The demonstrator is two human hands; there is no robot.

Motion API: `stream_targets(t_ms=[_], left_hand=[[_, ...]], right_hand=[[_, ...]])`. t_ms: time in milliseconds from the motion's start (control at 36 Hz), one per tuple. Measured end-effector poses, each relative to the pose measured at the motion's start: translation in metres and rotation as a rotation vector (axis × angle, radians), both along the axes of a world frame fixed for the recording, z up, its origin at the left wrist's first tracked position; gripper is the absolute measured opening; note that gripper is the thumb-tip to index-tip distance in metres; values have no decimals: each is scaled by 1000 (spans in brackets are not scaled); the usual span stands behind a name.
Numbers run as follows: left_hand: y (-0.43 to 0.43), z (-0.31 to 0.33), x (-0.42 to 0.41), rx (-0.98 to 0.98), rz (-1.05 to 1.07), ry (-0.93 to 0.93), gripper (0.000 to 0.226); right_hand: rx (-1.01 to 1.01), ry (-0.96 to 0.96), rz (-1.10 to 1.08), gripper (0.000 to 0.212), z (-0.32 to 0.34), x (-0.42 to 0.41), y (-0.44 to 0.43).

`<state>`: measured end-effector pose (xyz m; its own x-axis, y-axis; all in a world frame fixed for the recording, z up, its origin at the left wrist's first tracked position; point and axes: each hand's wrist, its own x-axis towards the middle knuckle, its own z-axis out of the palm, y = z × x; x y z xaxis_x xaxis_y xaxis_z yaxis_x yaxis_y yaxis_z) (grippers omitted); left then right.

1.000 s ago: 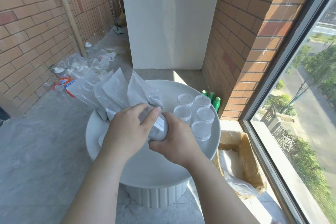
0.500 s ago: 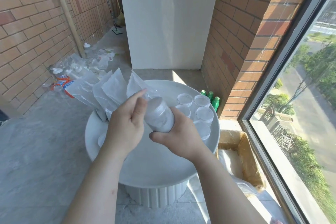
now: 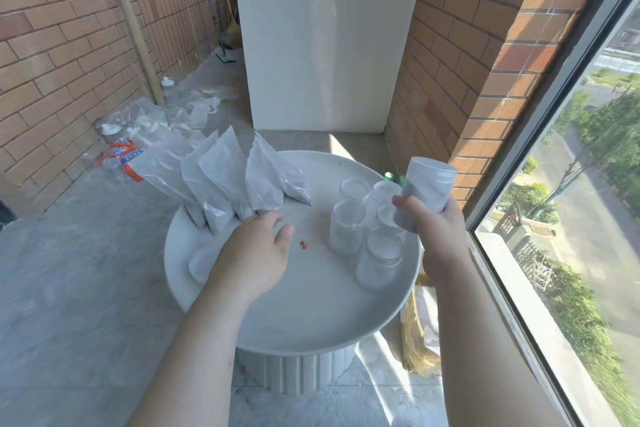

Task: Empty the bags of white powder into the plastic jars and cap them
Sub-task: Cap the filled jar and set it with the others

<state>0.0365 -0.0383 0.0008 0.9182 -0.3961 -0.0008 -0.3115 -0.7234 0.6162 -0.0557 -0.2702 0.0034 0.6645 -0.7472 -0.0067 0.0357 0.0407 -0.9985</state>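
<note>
Grips the filled jar (image 3: 427, 191) in the curled right hand (image 3: 440, 232), tilted above the table's (image 3: 311, 340) right edge, and hovers the empty, slack-fingered left hand (image 3: 256, 253) mid-table, nearer the bags (image 3: 221, 177) leaning upright just beyond its fingertips at the back-left edge.

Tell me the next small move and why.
Probably set the jar down, off to the right. The right hand grips it at the table edge, and it looks filled and capped. The left hand hovers open by the bags, ready for the next one.
</note>
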Motion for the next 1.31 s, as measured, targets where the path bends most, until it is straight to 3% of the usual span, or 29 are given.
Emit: stream_targets(t_ms=[111,194,278,639,750,833,1000,1167,1306], left_hand=[[-4,-2,-2,61,-35,13,42],[-5,-4,-3,101,-68,23,44],[-5,-4,-4,115,-87,49,51],[-9,7,-18,171,-162,96,78],[-9,12,-22,185,-161,86,83],[-8,15,-23,192,-147,88,80],[-5,12,-22,212,-128,120,71],[-4,11,-20,202,-126,133,72],[-3,12,-19,195,-125,121,75]], right_hand=[[141,39,48,33,-10,2,-6],[178,67,107,43,-12,5,-1],[194,46,128,34,-11,8,7],[394,93,266,36,-13,21,45],[470,119,368,47,-14,22,49],[367,132,348,59,-11,21,45],[14,79,143,52,-15,18,25],[-239,397,9,82,-34,17,17],[-316,499,38,78,-38,16,15]])
